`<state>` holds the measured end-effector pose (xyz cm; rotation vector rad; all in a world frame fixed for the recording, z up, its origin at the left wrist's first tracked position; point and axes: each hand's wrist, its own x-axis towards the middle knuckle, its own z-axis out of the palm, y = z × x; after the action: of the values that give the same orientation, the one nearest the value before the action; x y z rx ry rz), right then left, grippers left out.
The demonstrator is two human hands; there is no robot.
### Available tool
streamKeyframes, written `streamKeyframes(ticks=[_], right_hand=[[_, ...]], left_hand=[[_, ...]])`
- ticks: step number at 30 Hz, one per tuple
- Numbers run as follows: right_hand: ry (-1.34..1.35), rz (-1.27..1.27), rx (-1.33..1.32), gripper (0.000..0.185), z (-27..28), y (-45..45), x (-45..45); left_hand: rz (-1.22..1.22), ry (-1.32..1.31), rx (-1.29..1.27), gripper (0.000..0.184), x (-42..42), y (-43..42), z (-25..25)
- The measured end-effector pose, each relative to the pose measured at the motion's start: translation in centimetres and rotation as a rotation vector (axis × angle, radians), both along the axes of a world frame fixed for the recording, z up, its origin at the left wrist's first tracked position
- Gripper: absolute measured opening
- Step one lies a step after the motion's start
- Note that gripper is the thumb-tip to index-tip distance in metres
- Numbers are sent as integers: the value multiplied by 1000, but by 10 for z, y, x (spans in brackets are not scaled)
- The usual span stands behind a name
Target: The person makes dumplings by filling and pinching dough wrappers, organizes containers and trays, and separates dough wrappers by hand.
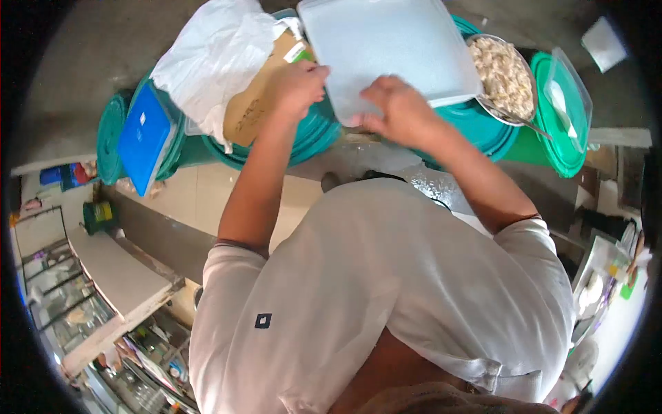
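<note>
Translucent container: the clear-white plastic container (393,52) lies between and just beyond the two hands, above teal round lids (303,148) on the counter (76,52). Its smooth face shows; whether it holds anything, I cannot tell.
Direction: it is turned slightly, one corner toward the wearer. It looks nearly square, its slightly longer axis seeming to run left to right.
Left hand: the left hand (301,88) is at the container's left edge, over brown paper (249,100), fingers curled narrow; whether they grip the edge or the paper, I cannot tell.
Right hand: the right hand (400,110) is at the near edge, thumb and fingers spread wide.
Bowl: to the right, a round bowl (532,76) is full of pale, chunky food (502,72); a metal utensil (518,121) lies across its near rim.
Green lid: beside the bowl, a green lid (567,162) sits under a clear lid (583,103) with a white utensil (564,114).
Left side: a white plastic bag (214,52) partly covers the brown paper; a blue lid (146,141) leans, tilted, against a teal tub (171,148).
Hard to see: the container's far edge meets the frame top, the hands are blurred, and the paper's writing is unreadable.
</note>
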<state>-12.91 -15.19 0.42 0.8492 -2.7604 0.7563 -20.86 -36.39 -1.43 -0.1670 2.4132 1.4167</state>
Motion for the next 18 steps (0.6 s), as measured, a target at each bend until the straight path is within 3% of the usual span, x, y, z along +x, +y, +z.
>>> streamKeyframes(ticks=[2, 3, 5, 6, 8, 11, 18], right_hand=[[28, 79, 97, 35, -10, -27, 5], [16, 56, 177, 30, -12, -36, 6], [12, 50, 260, 21, -15, -45, 4], [19, 61, 260, 21, -15, -44, 0], [-113, 128, 319, 24, -15, -41, -5], [-111, 148, 291, 23, -15, -43, -7], [-101, 174, 289, 21, -9, -48, -15]], left_hand=[[64, 49, 287, 21, 17, -1, -6], [87, 57, 286, 21, 28, -6, -10], [-7, 60, 369, 40, 53, -16, -24], [4, 67, 369, 40, 65, -19, -33], [-243, 216, 348, 60, 86, -19, -50], [-219, 214, 252, 67, 100, -9, -27], [-179, 389, 133, 65, 96, -5, -48]])
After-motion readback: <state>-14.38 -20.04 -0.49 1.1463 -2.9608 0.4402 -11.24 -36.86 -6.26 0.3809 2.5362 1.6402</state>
